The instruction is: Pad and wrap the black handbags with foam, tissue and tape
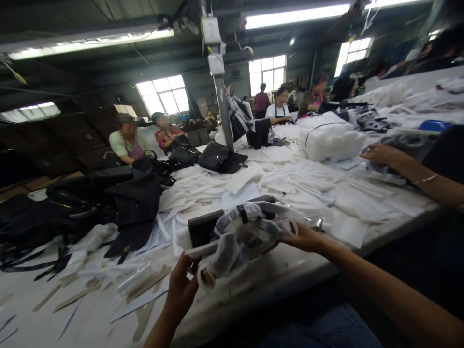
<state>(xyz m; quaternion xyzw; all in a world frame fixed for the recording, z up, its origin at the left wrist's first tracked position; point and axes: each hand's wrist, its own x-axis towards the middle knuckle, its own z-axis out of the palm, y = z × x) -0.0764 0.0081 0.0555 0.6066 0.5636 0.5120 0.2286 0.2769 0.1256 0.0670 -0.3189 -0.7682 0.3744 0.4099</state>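
A black handbag [203, 227] lies at the table's front edge, with thin white wrapping [234, 244] bunched over its near side and a dark strap across the wrapping. At the near left corner, my left hand [183, 285] grips the bag's wrapped edge between thumb and fingers. My right hand [302, 238] holds the other end, fingers on the wrapping and the thumb above. Close to it a small shiny metal piece [319, 224] sticks out. The bag's underside and most of its front are hidden by the wrapping.
Loose white sheets [304, 181] cover the table [253, 295] beyond the bag. Black bags [134, 203] are piled left; another black bag [215, 157] lies by a metal post [223, 106]. A co-worker's hand [384, 154] reaches in from the right. Several people sit across the table.
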